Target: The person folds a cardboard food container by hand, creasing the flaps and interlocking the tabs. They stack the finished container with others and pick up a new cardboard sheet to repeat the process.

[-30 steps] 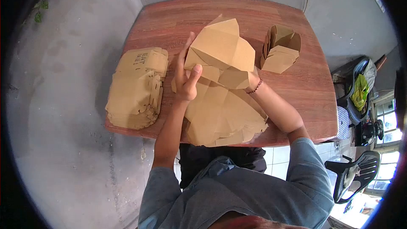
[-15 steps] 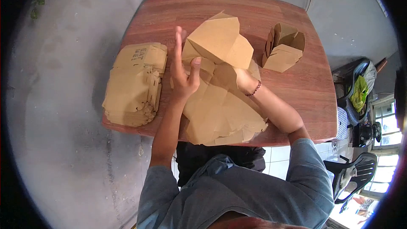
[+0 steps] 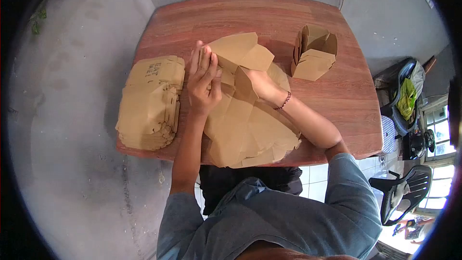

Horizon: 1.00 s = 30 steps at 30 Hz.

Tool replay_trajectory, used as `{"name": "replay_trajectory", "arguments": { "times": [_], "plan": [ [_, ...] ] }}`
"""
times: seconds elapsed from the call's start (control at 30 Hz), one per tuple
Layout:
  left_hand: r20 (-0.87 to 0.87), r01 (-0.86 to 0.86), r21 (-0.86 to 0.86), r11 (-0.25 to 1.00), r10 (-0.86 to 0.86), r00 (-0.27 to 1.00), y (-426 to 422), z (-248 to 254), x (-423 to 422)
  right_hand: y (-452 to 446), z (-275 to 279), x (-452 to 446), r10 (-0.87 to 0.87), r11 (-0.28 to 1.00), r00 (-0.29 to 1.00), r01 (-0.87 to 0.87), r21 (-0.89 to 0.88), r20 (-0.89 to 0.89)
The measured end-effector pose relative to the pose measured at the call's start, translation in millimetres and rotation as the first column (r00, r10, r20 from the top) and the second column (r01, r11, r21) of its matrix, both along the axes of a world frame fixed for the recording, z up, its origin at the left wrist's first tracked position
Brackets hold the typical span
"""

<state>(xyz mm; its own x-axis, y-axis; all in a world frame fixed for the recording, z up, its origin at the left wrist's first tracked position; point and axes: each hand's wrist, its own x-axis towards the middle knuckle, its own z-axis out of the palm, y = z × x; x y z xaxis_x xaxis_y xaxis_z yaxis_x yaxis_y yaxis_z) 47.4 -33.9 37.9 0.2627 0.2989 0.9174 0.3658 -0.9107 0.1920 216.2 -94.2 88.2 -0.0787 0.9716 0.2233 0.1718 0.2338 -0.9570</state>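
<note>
A partly folded brown cardboard box (image 3: 240, 48) tilts above a pile of flat cardboard blanks (image 3: 250, 125) near the table's front edge. My left hand (image 3: 206, 79) is upright against the box's left side, fingers stretched out and palm toward the cardboard. My right hand (image 3: 260, 85), with a beaded bracelet at the wrist, reaches into the box from the right. Flaps and walls hide its fingers, so its grip does not show.
Another stack of flat cardboard blanks (image 3: 147, 106), printed with dark lettering, lies at the table's left. An upright folded box (image 3: 314, 65) stands at the back right of the wooden table (image 3: 216, 14). Black chairs (image 3: 406, 192) are off to the right.
The box has lowered and tipped leftward. My left hand's fingers have come against its left side, and my right hand has shifted slightly left with it.
</note>
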Motion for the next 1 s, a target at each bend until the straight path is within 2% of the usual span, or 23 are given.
{"name": "replay_trajectory", "arguments": {
  "times": [0.1, 0.17, 0.2, 0.23, 0.27, 0.33, 0.37, 0.43, 0.5, 0.57, 0.6, 0.63, 0.67, 0.77, 0.8, 0.83, 0.87, 0.93, 0.97, 1.0],
  "plan": [
    [0.064, 0.065, -0.071, 0.995, -0.060, 0.996, -3, 0, 1, -6, 11, -4, -0.063, 0.997, 0.997, 0.064, 0.037, -0.037],
    [0.102, 0.075, -0.108, 0.991, -0.064, 0.993, -6, 2, 4, -3, 18, 3, 0.050, 0.996, 0.961, -0.029, -0.081, 0.272],
    [0.193, 0.115, -0.165, 0.980, -0.082, 0.978, -9, 3, 7, -2, 15, 3, 0.051, 0.996, 0.961, -0.030, -0.080, 0.271],
    [0.284, 0.159, -0.217, 0.963, -0.094, 0.954, -11, 5, 10, -1, 9, 2, 0.021, 1.000, 0.977, -0.025, 0.016, 0.213],
    [0.283, 0.158, -0.218, 0.963, -0.092, 0.955, -12, 7, 12, 0, 4, 2, -0.002, 0.994, 0.989, -0.014, 0.110, 0.150],
    [0.470, 0.408, -0.373, 0.833, -0.209, 0.858, -16, 16, 14, 2, -2, 1, -0.027, 0.987, 0.984, -0.001, 0.161, 0.176],
    [0.469, 0.407, -0.371, 0.834, -0.210, 0.858, -14, 16, 11, 3, -4, 1, -0.054, 0.978, 0.978, 0.011, 0.211, 0.200],
    [0.525, 0.565, -0.565, 0.602, -0.266, 0.809, -10, 13, 5, 4, -1, 5, -0.027, 0.987, 0.972, -0.011, 0.159, 0.232],
    [0.554, 0.591, -0.537, 0.602, -0.277, 0.785, -8, 9, 9, 3, 1, 6, 0.003, 0.994, 0.964, -0.033, 0.106, 0.264],
    [0.582, 0.618, -0.509, 0.600, -0.289, 0.760, -6, 6, 10, 1, 2, 3, 0.007, 0.998, 0.999, -0.009, 0.066, 0.035],
    [0.588, 0.626, -0.507, 0.593, -0.293, 0.754, -5, 6, 10, 2, 0, 3, 0.005, 0.998, 0.999, -0.007, 0.068, 0.036],
    [0.594, 0.634, -0.506, 0.585, -0.297, 0.748, -5, 6, 9, 3, -3, 4, -0.001, 0.989, 0.995, -0.014, 0.148, 0.098],
    [0.593, 0.635, -0.507, 0.582, -0.299, 0.747, -4, 6, 9, 4, -5, 5, -0.012, 0.974, 0.987, -0.024, 0.225, 0.158],
    [0.582, 0.614, -0.536, 0.580, -0.273, 0.766, -3, 5, 9, 11, 1, 8, 0.039, 0.983, 0.983, -0.070, 0.171, 0.179],
    [0.537, 0.540, -0.477, 0.693, -0.256, 0.804, -1, 2, 10, 12, 8, 10, 0.040, 0.983, 0.983, -0.071, 0.170, 0.180],
    [0.494, 0.456, -0.405, 0.792, -0.230, 0.838, 0, -2, 11, 12, 17, 14, 0.097, 0.974, 0.959, -0.146, 0.171, 0.266],
    [0.496, 0.455, -0.403, 0.794, -0.229, 0.838, 2, -4, 7, 12, 22, 16, 0.150, 0.961, 0.924, -0.220, 0.165, 0.352],
    [0.155, 0.154, -0.413, 0.897, -0.098, 0.983, 5, -4, -3, 15, 17, 20, 0.187, 0.946, 0.914, -0.266, 0.184, 0.361],
    [0.155, 0.155, -0.409, 0.899, -0.099, 0.983, 6, -5, -3, 16, 15, 21, 0.221, 0.929, 0.903, -0.310, 0.202, 0.369],
    [0.038, 0.065, -0.334, 0.940, -0.056, 0.998, 5, -5, -3, 16, 18, 23, 0.218, 0.929, 0.903, -0.308, 0.206, 0.370]
  ]
}}
